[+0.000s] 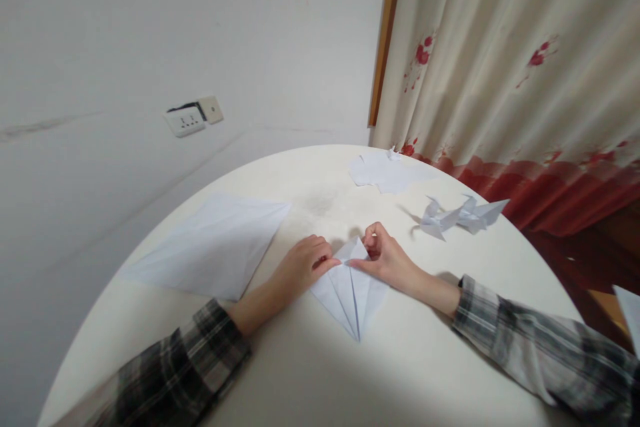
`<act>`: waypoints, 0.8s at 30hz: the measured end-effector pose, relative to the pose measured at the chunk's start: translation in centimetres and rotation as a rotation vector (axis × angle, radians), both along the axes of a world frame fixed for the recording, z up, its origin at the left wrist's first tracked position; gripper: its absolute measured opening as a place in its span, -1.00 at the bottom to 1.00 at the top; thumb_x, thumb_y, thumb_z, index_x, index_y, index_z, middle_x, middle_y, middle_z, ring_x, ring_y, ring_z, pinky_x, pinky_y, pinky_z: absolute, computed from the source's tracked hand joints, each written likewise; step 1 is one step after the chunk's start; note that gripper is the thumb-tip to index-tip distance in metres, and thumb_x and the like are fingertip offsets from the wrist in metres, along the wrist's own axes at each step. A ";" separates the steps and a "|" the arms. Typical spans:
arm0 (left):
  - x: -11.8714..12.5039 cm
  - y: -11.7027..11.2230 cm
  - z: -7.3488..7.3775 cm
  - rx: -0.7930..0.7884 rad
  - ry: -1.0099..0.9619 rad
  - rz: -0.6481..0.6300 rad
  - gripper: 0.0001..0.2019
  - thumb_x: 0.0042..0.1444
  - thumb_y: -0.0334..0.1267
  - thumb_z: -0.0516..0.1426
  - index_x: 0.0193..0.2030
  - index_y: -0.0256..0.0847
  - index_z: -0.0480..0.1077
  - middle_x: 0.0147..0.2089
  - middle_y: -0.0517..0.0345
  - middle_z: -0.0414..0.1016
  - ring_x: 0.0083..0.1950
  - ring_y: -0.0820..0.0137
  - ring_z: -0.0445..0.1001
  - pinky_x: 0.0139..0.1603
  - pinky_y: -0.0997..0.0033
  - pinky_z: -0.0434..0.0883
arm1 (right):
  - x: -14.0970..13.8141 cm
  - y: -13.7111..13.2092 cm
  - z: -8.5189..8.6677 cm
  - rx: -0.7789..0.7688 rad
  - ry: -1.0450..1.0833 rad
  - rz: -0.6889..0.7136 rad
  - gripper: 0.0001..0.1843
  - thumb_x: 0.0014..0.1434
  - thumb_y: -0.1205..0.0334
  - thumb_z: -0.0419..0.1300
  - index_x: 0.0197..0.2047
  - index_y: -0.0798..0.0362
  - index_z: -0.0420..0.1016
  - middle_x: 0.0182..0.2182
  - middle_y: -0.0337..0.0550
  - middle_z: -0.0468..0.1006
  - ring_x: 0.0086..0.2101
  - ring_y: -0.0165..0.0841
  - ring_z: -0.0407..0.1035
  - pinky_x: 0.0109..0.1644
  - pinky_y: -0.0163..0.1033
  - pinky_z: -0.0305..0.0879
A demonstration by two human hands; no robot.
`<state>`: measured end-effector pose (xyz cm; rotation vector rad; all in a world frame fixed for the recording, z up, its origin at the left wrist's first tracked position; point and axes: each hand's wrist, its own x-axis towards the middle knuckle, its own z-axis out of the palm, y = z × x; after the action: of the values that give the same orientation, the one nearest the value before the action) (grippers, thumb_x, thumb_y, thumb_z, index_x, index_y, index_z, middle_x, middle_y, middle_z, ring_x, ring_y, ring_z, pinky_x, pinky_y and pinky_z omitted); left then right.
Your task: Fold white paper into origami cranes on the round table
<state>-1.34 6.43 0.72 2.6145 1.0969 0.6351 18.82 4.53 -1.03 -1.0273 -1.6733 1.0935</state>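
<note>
A white sheet of folded paper [350, 293] lies in front of me on the round table, kite-shaped, with creases running down to a point on my side. My left hand [313, 260] pinches its upper left edge, the thumb pressed on the paper near the middle. From the other side my right hand [387, 257] grips the upper right edge, its thumb tip close to the left one and its fingers curled at the far edge. The paper's top corner shows between both hands. The undersides of the fingers are hidden.
A large creased paper sheet [215, 243] lies to the left. Two folded paper birds [457, 217] stand on the right of the white table [300, 380]. Further back are flat paper pieces [385, 172] with a small folded piece. A wall socket [186, 121] and a curtain [480, 80] are behind.
</note>
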 end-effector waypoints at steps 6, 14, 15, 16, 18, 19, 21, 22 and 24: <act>0.0 -0.2 -0.3 0.099 0.019 -0.098 -0.73 0.14 -0.24 0.08 -0.56 -0.24 0.26 -0.51 0.20 0.28 -0.38 0.43 0.25 -0.34 0.44 0.18 | 0.2 0.2 0.0 0.035 -0.059 0.077 -0.46 -0.09 0.22 0.32 -0.12 -0.02 0.10 -0.62 -0.50 0.20 -0.60 -0.54 0.09 -0.54 -0.43 -0.04; 0.2 -0.7 -0.2 0.142 0.018 -0.209 -0.76 0.17 -0.18 0.04 -0.45 -0.24 0.33 -0.44 0.16 0.36 -0.34 0.42 0.29 -0.29 0.43 0.21 | 0.2 -0.4 0.7 0.180 -0.272 0.034 -0.52 -0.06 0.33 0.27 -0.06 -0.01 0.21 -0.66 -0.51 0.13 -0.64 -0.55 0.04 -0.55 -0.43 -0.06; 0.3 -0.7 -0.1 0.129 0.013 -0.200 -0.76 0.17 -0.16 0.05 -0.44 -0.24 0.33 -0.44 0.16 0.37 -0.34 0.41 0.30 -0.29 0.43 0.22 | 0.2 -0.4 0.7 0.180 -0.270 0.039 -0.52 -0.05 0.32 0.26 -0.06 -0.01 0.21 -0.66 -0.51 0.16 -0.64 -0.55 0.05 -0.55 -0.43 -0.05; 0.4 -0.8 -0.1 0.116 0.002 -0.184 -0.76 0.17 -0.15 0.05 -0.43 -0.24 0.34 -0.43 0.15 0.38 -0.33 0.41 0.31 -0.30 0.44 0.23 | 0.2 -0.5 0.7 0.181 -0.267 0.039 -0.53 -0.05 0.32 0.26 -0.06 0.00 0.20 -0.66 -0.50 0.18 -0.64 -0.55 0.05 -0.55 -0.43 -0.05; 0.7 -1.0 0.0 0.087 -0.035 -0.145 -0.78 0.16 -0.16 0.06 -0.41 -0.24 0.35 -0.43 0.15 0.41 -0.32 0.41 0.34 -0.29 0.44 0.25 | 0.1 -0.5 0.7 0.179 -0.263 0.032 -0.55 -0.03 0.30 0.26 -0.07 0.00 0.20 -0.66 -0.50 0.20 -0.64 -0.55 0.06 -0.55 -0.44 -0.05; 0.8 -1.1 0.0 0.072 -0.062 -0.122 -0.79 0.16 -0.17 0.06 -0.40 -0.24 0.37 -0.41 0.14 0.43 -0.31 0.41 0.35 -0.28 0.44 0.27 | 0.0 -0.5 0.8 0.177 -0.264 0.023 -0.56 -0.03 0.29 0.26 -0.08 0.01 0.20 -0.67 -0.50 0.20 -0.64 -0.55 0.06 -0.55 -0.44 -0.05; 1.1 -1.3 -0.1 0.046 -0.121 -0.067 -0.83 0.15 -0.20 0.08 -0.37 -0.23 0.40 -0.38 0.14 0.47 -0.28 0.41 0.38 -0.25 0.45 0.30 | -0.1 -0.5 0.9 0.170 -0.269 0.004 -0.58 -0.02 0.24 0.26 -0.09 0.01 0.22 -0.67 -0.49 0.20 -0.64 -0.54 0.07 -0.56 -0.43 -0.05; 1.2 -1.4 -0.1 0.035 -0.144 -0.041 -0.84 0.15 -0.22 0.08 -0.37 -0.22 0.42 -0.37 0.14 0.49 -0.28 0.41 0.40 -0.25 0.45 0.31 | -0.2 -0.6 0.9 0.166 -0.271 -0.008 -0.58 -0.02 0.22 0.27 -0.10 0.01 0.22 -0.68 -0.49 0.19 -0.64 -0.54 0.07 -0.56 -0.43 -0.05; 1.4 -1.6 -0.2 0.010 -0.178 0.003 -0.84 0.15 -0.26 0.08 -0.38 -0.21 0.45 -0.37 0.15 0.51 -0.28 0.41 0.42 -0.25 0.46 0.33 | -0.3 -0.6 1.0 0.159 -0.270 -0.028 -0.58 -0.02 0.19 0.28 -0.11 0.00 0.23 -0.69 -0.50 0.18 -0.65 -0.54 0.07 -0.57 -0.43 -0.04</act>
<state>0.07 4.84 0.52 2.5071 1.0458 0.8570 18.51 3.94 -0.03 -1.1286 -1.9196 0.8161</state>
